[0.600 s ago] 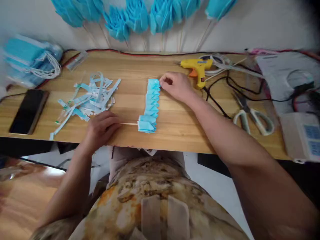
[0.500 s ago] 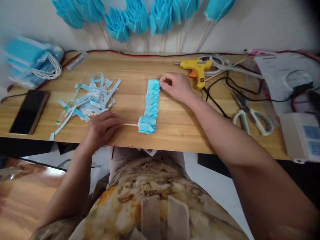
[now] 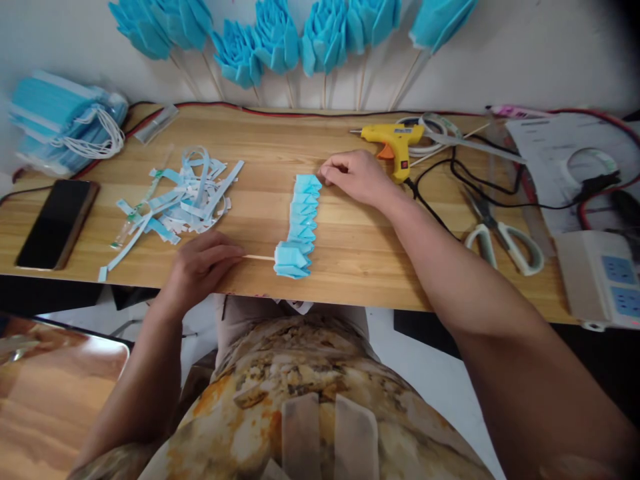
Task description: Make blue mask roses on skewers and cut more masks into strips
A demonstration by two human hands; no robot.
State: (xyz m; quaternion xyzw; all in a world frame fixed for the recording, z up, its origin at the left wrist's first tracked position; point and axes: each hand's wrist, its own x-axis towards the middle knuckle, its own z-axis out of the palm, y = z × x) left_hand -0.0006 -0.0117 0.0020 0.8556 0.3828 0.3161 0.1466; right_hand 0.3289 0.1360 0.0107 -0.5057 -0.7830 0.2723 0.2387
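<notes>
A strip of folded light-blue petals (image 3: pixel 301 217) lies on the wooden table (image 3: pixel 350 233), its near end rolled around a thin wooden stick (image 3: pixel 259 257). My left hand (image 3: pixel 200 265) is closed in a pinch on that stick near the table's front edge. My right hand (image 3: pixel 356 176) rests at the strip's far end, fingers curled and pinching the last petal.
A yellow glue gun (image 3: pixel 393 140) with its black cord lies just behind my right hand. Scissors (image 3: pixel 500 230) and a power strip (image 3: pixel 603 287) are at the right. Blue offcuts (image 3: pixel 175 197), a phone (image 3: pixel 55 223) and stacked face masks (image 3: pixel 60 120) are at the left. Finished blue flowers (image 3: pixel 280 40) lean on the wall.
The strip has grown a little shorter as its near end rolled further onto the stick. Both hands stay in about the same places.
</notes>
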